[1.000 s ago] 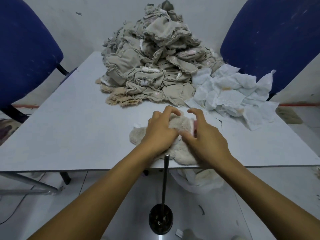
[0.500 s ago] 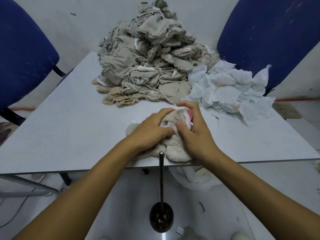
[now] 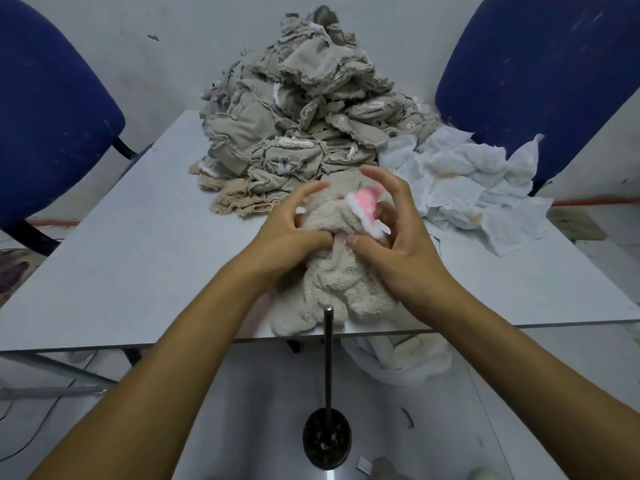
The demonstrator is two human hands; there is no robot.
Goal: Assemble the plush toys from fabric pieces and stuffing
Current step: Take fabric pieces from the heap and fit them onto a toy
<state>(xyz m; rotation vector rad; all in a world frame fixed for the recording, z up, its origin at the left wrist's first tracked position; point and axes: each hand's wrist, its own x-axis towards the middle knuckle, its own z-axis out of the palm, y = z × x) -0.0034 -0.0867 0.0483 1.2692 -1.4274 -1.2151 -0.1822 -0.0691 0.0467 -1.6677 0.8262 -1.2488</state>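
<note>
Both hands are on a cream plush toy [image 3: 332,282] that lies at the near edge of the counter [image 3: 138,258], its lower part reaching right to the rim. The left hand [image 3: 294,233] has its thumb pressed into the fleece at the toy's middle, with the fingers curled over the upper part, so it grips the toy. The right hand [image 3: 398,233] comes in from the other side: its thumb presses the fleece just beside the left thumb, and its fingers arch over a pink ear [image 3: 367,206] with a white trim that sticks up from the toy's head. Whether those fingers actually touch the ear I cannot tell; the picture is blurred there.

Behind the toy, toward the far end of the counter, rises a tall heap of beige fabric pieces [image 3: 304,109], frayed at the edges. Just right of the heap lies a crumpled spread of white cloth [image 3: 478,181], touching the heap's foot. A blue chair [image 3: 48,109] stands at the far left and another blue chair [image 3: 540,64] at the far right. Below the counter's near edge, a thin dark rod [image 3: 328,358] stands upright on a round black base, and a white bag [image 3: 398,358] sits under the counter, right of it.
</note>
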